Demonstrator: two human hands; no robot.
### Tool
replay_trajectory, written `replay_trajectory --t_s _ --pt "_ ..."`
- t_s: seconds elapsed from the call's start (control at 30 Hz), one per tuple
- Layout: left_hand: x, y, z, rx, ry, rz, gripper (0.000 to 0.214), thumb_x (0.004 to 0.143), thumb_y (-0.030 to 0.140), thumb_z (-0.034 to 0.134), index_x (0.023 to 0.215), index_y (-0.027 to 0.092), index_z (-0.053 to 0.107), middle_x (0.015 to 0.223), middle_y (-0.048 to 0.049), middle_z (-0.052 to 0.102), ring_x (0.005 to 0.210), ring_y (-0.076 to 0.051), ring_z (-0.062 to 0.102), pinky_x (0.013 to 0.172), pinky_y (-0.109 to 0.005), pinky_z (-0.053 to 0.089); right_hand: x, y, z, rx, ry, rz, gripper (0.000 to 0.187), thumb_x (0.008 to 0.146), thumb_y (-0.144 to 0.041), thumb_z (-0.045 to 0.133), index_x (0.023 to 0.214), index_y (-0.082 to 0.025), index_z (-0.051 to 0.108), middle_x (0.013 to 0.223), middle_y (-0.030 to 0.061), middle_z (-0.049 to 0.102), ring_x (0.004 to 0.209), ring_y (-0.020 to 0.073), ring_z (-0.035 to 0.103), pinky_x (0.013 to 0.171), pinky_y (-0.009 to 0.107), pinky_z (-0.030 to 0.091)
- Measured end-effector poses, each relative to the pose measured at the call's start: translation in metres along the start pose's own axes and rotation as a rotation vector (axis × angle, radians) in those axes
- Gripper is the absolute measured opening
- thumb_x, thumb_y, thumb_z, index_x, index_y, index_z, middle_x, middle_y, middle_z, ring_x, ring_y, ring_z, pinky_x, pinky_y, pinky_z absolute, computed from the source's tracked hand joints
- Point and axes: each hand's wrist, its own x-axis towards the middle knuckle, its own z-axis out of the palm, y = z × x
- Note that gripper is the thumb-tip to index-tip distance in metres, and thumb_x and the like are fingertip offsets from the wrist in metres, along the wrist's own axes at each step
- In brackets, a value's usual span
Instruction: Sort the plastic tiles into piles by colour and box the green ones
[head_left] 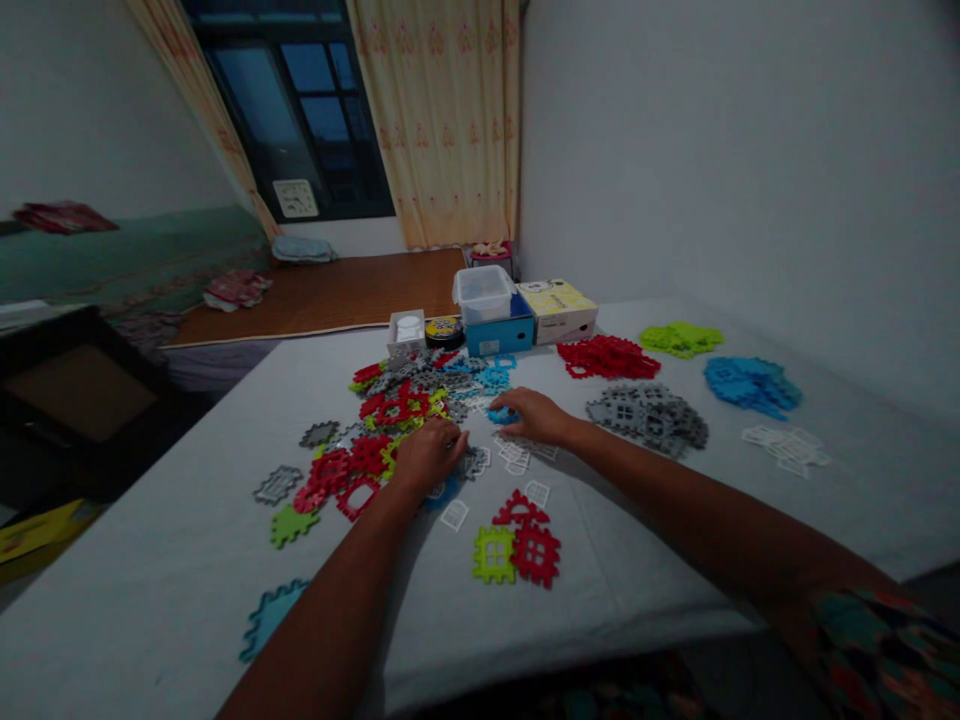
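A mixed heap of flat interlocking plastic tiles (405, 400), red, grey, green and blue, lies on a white sheet (150, 600). My left hand (429, 455) rests palm down on the heap's near edge, fingers curled over grey and white pieces; what it grips is hidden. My right hand (534, 414) reaches in from the right, its fingertips pinched on a small blue tile (501, 414). Small white window pieces (517, 455) lie between the two hands. A joined green and red tile pair (517, 550) lies nearer to me.
Sorted piles lie to the right: red (607, 357), light green (681, 338), blue (750, 383), grey (649, 415) and white pieces (786, 445). A clear tub on a blue box (491, 310), a yellow box (559, 308) and a small white box (407, 328) stand at the back. A wall runs along the right.
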Motion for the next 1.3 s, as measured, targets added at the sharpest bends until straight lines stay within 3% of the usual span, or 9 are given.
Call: replay_trajectory --t_s 0.17,0.33,0.47,0.6,0.73,0.87,1.13,1.3 --pt "0.0 -0.002 0.001 0.033 0.016 0.021 0.038 0.096 0.037 0.036 0.077 0.02 0.064 0.082 -0.005 0.066 0.084 -0.018 0.059 0.071 -0.026 0.04 0.001 0.006 0.008 -0.019 0.02 0.038 0.048 0.075 -0.043 0.073 0.115 -0.017 0.064 0.115 0.0116 0.065 0.105 0.0246 0.057 0.09 0.036 0.043" --pt "0.0 -0.001 0.0 0.048 0.011 0.015 0.037 0.096 0.037 0.037 0.077 0.02 0.064 0.082 -0.005 0.066 0.08 -0.017 0.058 0.067 -0.027 0.039 0.003 0.013 0.012 -0.031 0.006 0.17 0.037 0.09 -0.036 0.055 0.123 -0.018 0.061 0.123 0.0111 0.063 0.11 0.0261 0.054 0.094 0.038 0.041" --pt "0.0 -0.001 0.001 0.027 0.005 0.021 0.036 0.095 0.036 0.038 0.075 0.02 0.063 0.082 -0.0048 0.066 0.081 -0.017 0.058 0.068 -0.027 0.039 0.005 0.015 0.011 -0.024 -0.026 0.189 0.05 0.079 -0.033 0.068 0.125 -0.015 0.059 0.12 0.0135 0.062 0.111 0.0282 0.053 0.092 0.037 0.042" --pt "0.0 -0.002 0.002 0.008 0.015 0.023 0.037 0.096 0.036 0.037 0.075 0.02 0.062 0.083 -0.0045 0.066 0.082 -0.017 0.058 0.069 -0.026 0.039 0.008 0.015 0.003 0.008 0.008 0.205 0.056 0.067 -0.032 0.079 0.117 -0.015 0.062 0.111 0.0117 0.06 0.098 0.022 0.057 0.084 0.03 0.044" --pt "0.0 -0.003 0.0 -0.013 0.003 0.027 0.038 0.096 0.036 0.036 0.074 0.02 0.062 0.081 -0.0045 0.066 0.082 -0.017 0.059 0.071 -0.026 0.04 0.005 0.014 -0.005 0.078 0.075 0.193 0.031 0.067 -0.027 0.08 0.095 -0.017 0.068 0.086 0.0021 0.06 0.076 0.0139 0.056 0.069 0.023 0.041" --pt "0.0 -0.003 0.0 -0.025 0.007 0.039 0.039 0.096 0.037 0.036 0.075 0.021 0.063 0.081 -0.0048 0.067 0.081 -0.017 0.059 0.071 -0.027 0.042 -0.003 0.016 -0.01 0.087 0.185 0.16 0.022 0.069 -0.028 0.079 0.086 -0.017 0.069 0.079 0.0011 0.061 0.071 0.0126 0.055 0.064 0.022 0.038" --pt "0.001 -0.007 0.003 -0.03 0.012 0.038 0.04 0.096 0.039 0.034 0.078 0.021 0.065 0.083 -0.0054 0.067 0.082 -0.018 0.06 0.074 -0.027 0.043 -0.022 0.017 -0.02 0.128 0.018 0.056 0.029 0.072 -0.011 0.071 0.099 -0.019 0.073 0.093 0.0049 0.072 0.081 0.0169 0.065 0.075 0.026 0.046" --pt "0.001 -0.008 0.002 -0.027 -0.004 0.05 0.042 0.096 0.04 0.032 0.076 0.021 0.063 0.081 -0.0056 0.066 0.081 -0.018 0.06 0.074 -0.027 0.044 -0.035 0.026 -0.029 0.046 0.11 0.065 0.03 0.08 -0.012 0.06 0.107 -0.017 0.071 0.105 0.01 0.071 0.094 0.0201 0.065 0.085 0.031 0.047"
